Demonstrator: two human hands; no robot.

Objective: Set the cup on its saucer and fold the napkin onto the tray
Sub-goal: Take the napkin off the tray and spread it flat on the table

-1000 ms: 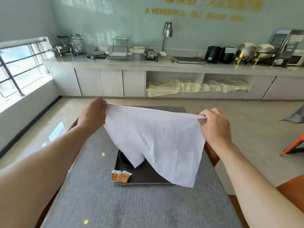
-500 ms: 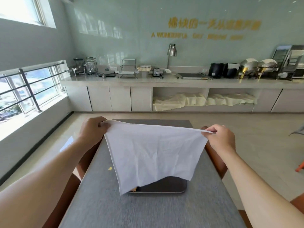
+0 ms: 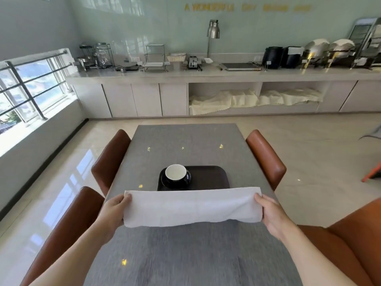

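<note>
Napkin is held as a long white band, folded over once by the look of it, long axis running left-right across the near part of the grey surface. Left hand pinches the left end, right hand pinches the right end; both grips clenched on the cloth, fingers curled round the short edges. Can't tell if the band's lower edge touches the surface or hangs just above it.

Tray lies directly beyond the napkin, on the far side, dark and rectangular with its long side also left-right. The napkin's top edge overlaps the tray's near rim in this view. Cup, white inside and dark outside, already sits upright on its dark saucer at the tray's left half. So that half of the task looks done.

Key relation: free tray space is the right half, far and slightly right of the napkin's middle. Band is wider than the whole tray, so as it stands it won't fit beside the cup. Likely needs another fold end-to-end, left hand bringing its end over toward the right, then setting down forward. Right hand is nearer the open spot. Risk: the left end sweeping into the cup when going forward.

Brown chairs flank the surface; not in the way.
</note>
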